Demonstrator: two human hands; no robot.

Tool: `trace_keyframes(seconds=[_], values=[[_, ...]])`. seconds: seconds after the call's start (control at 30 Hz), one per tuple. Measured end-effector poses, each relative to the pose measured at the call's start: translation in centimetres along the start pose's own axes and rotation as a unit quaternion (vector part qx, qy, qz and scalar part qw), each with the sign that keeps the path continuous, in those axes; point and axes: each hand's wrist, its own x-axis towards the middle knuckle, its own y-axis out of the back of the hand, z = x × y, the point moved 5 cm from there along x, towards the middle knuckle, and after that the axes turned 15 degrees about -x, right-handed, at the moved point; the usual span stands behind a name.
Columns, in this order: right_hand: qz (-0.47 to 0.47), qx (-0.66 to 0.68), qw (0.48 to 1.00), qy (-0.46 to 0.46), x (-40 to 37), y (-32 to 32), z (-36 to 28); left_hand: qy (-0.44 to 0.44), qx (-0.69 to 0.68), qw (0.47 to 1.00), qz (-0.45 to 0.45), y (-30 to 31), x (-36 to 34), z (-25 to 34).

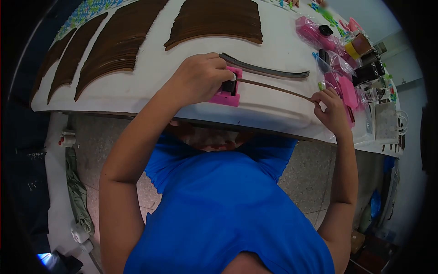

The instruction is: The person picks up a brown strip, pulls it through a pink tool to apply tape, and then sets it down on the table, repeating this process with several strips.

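My left hand [201,76] is closed, its fingertips pinched at the left end of a thin brown strip [276,88], over a pink block [226,99] with a black part [228,86]. The fingers partly cover the block and that end of the strip. My right hand [331,109] pinches the strip's other end between thumb and fingers. The strip stretches slightly bowed between both hands above the white table. Just beyond it lies a small bundle of dark grey curved strips [269,70].
Rows of dark brown curved strips [214,23] lie at the back, with more rows [114,57] to the left. Pink items in clear plastic [315,34], a black container [367,72] and a clear box [386,121] crowd the right side. The white table's [159,98] front edge is near my body.
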Motion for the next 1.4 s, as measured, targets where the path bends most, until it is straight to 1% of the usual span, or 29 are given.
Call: trace_keyframes(seconds=[0.23, 0.43, 0.5, 0.53, 0.57, 0.6, 0.63, 0.67, 0.73, 0.77, 0.8, 0.83, 0.87, 0.93, 0.97, 1.0, 1.03, 1.07, 1.1, 1.13, 1.17, 1.2, 1.23, 1.27, 1.3, 1.33, 1.37, 1.4], values=[[0.006, 0.002, 1.0, 0.017, 0.5, -0.3, -0.6, 0.001, 0.017, 1.0, -0.01, 0.5, 0.1, 0.0], [0.004, 0.003, 1.0, 0.004, 0.5, -0.1, -0.3, -0.004, 0.01, 1.0, -0.015, 0.4, 0.5, 0.1], [0.011, -0.008, 1.0, 0.005, 0.6, 0.5, 0.3, 0.011, 0.007, 0.999, -0.03, 0.2, 0.7, 0.1], [0.019, -0.018, 1.0, 0.005, 0.6, 1.0, 0.5, 0.012, 0.007, 0.999, -0.03, -0.1, 0.8, 0.2], [0.018, -0.018, 1.0, 0.005, 0.8, 1.8, 0.5, 0.005, -0.017, 1.0, -0.007, -0.2, 1.1, 0.3], [0.03, -0.043, 0.999, -0.001, 1.1, 3.1, 0.6, -0.002, -0.04, 0.999, 0.016, -0.4, 1.2, 0.4], [0.042, -0.069, 0.997, -0.007, 1.4, 4.5, 0.6, -0.003, -0.041, 0.999, 0.015, -0.7, 1.2, 0.4], [0.041, -0.069, 0.997, -0.01, 1.9, 5.9, 0.7, 0.01, -0.071, 0.997, 0.02, -1.0, 1.3, 0.2], [0.084, -0.101, 0.991, 0.023, 3.0, 8.9, 0.6, 0.02, -0.105, 0.994, 0.023, -1.5, 1.7, 0.3], [0.083, -0.103, 0.991, 0.02, 3.5, 9.9, 0.7, 0.046, -0.129, 0.99, 0.039, -1.5, 2.0, 0.3], [0.109, -0.11, 0.988, 0.012, 4.0, 10.9, 0.8, 0.073, -0.152, 0.984, 0.054, -1.6, 2.3, 0.2], [0.135, -0.118, 0.984, 0.006, 4.5, 11.9, 0.7, 0.071, -0.154, 0.984, 0.054, -1.9, 2.5, 0.4], [0.136, -0.119, 0.984, 0.005, 5.2, 12.6, 0.2, 0.086, -0.159, 0.982, 0.054, -2.3, 2.7, 0.3], [0.165, -0.064, 0.983, -0.047, 6.4, 13.8, -0.3, 0.101, -0.161, 0.98, 0.055, -2.5, 3.1, 0.4], [0.167, -0.064, 0.983, -0.045, 6.9, 14.2, 0.2, 0.105, -0.2, 0.973, 0.051, -2.5, 3.3, 0.5], [0.156, -0.097, 0.982, -0.033, 7.4, 14.5, 0.9, 0.108, -0.238, 0.964, 0.047, -2.4, 3.5, 0.7], [0.147, -0.131, 0.98, -0.021, 7.7, 14.7, 1.5, 0.107, -0.235, 0.965, 0.05, -1.8, 3.6, 0.7], [0.151, -0.132, 0.98, -0.018, 7.7, 14.8, 1.9, 0.214, -0.392, 0.894, 0.02, -1.5, 3.4, 0.0], [0.146, -0.101, 0.984, -0.02, 7.8, 14.4, 2.3, 0.312, -0.533, 0.786, -0.01, -1.7, 2.9, -0.5], [0.141, -0.069, 0.987, -0.02, 7.9, 13.9, 2.8, 0.311, -0.529, 0.789, -0.006, -1.2, 2.6, -1.0], [0.147, -0.069, 0.987, -0.014, 7.8, 13.4, 3.5, 0.303, -0.621, 0.722, 0.011, -0.8, 2.1, -1.5], [0.086, 0.068, 0.993, -0.051, 7.5, 12.0, 4.8, 0.291, -0.705, 0.646, 0.027, -0.5, 1.7, -1.9], [0.022, 0.204, 0.975, -0.084, 7.3, 10.1, 5.6, 0.29, -0.701, 0.651, 0.032, -0.2, 1.2, -2.3], [0.018, 0.301, 0.948, -0.105, 6.8, 7.9, 5.7, 0.275, -0.764, 0.581, 0.057, 0.0, 0.7, -2.5], [0.021, 0.303, 0.948, -0.096, 6.3, 6.6, 5.9, 0.258, -0.819, 0.506, 0.08, 0.4, 0.2, -2.6], [-0.039, 0.331, 0.937, -0.108, 5.8, 5.0, 6.3, 0.256, -0.815, 0.513, 0.086, 0.8, -0.3, -2.8], [-0.101, 0.356, 0.921, -0.121, 5.3, 3.3, 6.3, 0.247, -0.842, 0.47, 0.093, 1.1, -0.8, -2.7], [-0.098, 0.358, 0.922, -0.113, 5.1, 2.3, 5.6, 0.238, -0.868, 0.425, 0.099, 1.4, -1.2, -2.7]])
